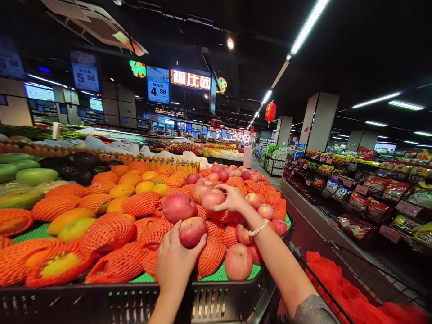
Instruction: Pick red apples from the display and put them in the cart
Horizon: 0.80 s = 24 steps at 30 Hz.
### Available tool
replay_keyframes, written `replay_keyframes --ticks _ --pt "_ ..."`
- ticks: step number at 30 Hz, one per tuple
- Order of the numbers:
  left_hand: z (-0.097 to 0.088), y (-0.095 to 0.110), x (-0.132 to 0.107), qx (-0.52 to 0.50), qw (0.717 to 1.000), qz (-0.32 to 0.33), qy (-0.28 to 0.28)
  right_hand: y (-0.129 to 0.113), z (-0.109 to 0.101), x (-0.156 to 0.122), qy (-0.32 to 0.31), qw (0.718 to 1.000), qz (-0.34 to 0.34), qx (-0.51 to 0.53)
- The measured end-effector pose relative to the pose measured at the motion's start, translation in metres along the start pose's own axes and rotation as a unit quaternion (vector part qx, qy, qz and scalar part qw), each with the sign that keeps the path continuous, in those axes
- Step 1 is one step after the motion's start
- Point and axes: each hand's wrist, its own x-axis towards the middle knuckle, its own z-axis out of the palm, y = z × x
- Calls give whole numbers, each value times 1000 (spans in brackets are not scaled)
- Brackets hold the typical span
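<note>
My left hand is closed around a red apple near the front edge of the fruit display. My right hand, with a beaded bracelet on its wrist, grips a paler pink apple farther back. Just behind the left hand's apple lies a larger dark red apple. Another apple rests on the green mat at the front right. Orange foam nets lie around and under the apples, some wrapped over fruit.
Mangoes in orange nets fill the display's left side, beside green fruit. The black crate rim runs along the front. At right, a wire basket holds red netting, and shelves of packaged food line the aisle.
</note>
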Motion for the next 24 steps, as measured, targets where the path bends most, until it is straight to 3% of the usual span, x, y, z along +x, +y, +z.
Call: replay_keyframes --ticks 6,9,12,17,21,24 --pt "-4 5 5 6 998 -10 -54 24 -84 -89 140 981 78 106" --pt "-2 10 6 8 997 8 -70 46 -105 -134 158 975 134 79" --pt "4 11 8 -6 997 25 -69 69 -103 -160 116 977 164 65" --pt "22 9 17 -78 992 77 -59 104 -82 -176 22 978 186 89" --pt "38 12 25 -122 984 88 -97 127 -74 -186 6 976 162 142" --pt "45 15 27 -149 976 104 -121 139 -67 -195 40 976 143 157"
